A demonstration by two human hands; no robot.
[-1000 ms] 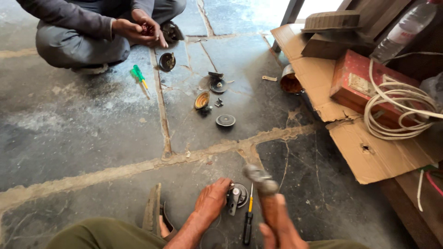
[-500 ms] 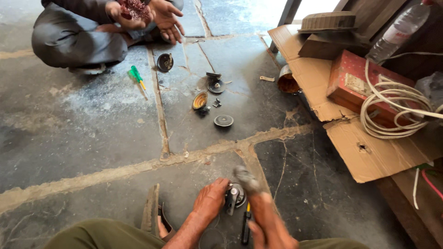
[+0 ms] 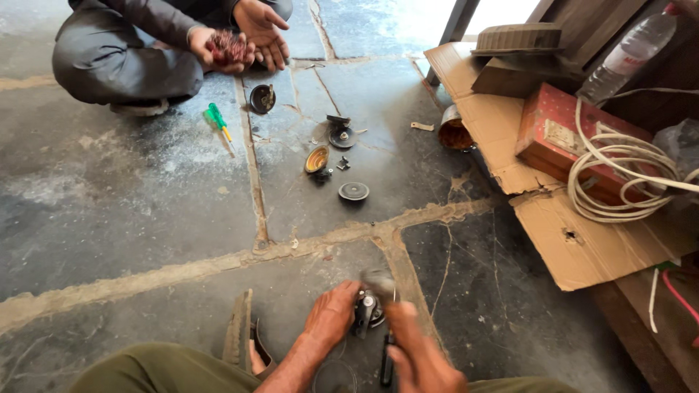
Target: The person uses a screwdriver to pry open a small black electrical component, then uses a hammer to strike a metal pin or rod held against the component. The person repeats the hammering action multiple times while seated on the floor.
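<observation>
Two hands at work: the left hand (image 3: 331,316) is pressed down on a small dark metal part (image 3: 366,311) lying on the stone floor (image 3: 145,211), fingers curled around its left side; the right hand (image 3: 411,349) is closed around the handle of a hammer (image 3: 378,282), whose blurred head hangs just above the part.
Place of the part: near the bottom edge of the floor in view, just below the cement joint (image 3: 218,262) that crosses it, beside the person's sandal (image 3: 244,335).
Under the hands: a black-handled screwdriver (image 3: 386,364) is laid on the floor, touching or just beside the part; which of the two cannot be told.
Steadying: the part is best held flat and low, with the left fingertips kept off its top face, since the hammer head comes down close beside them.
Striking: short, square blows from the wrist are judged safer than a full swing; the blur hides the exact point of aim.
Risk: a glancing blow could make the part skid across the smooth slab or pinch the thumb.
Other parts: a black disc (image 3: 353,191), a brass-coloured cup (image 3: 317,159) and a green screwdriver (image 3: 217,120) are spread well apart toward the far edge.
Co-worker: a crouching person's hands (image 3: 233,45) are cupped around a reddish coil at the far edge.
</observation>
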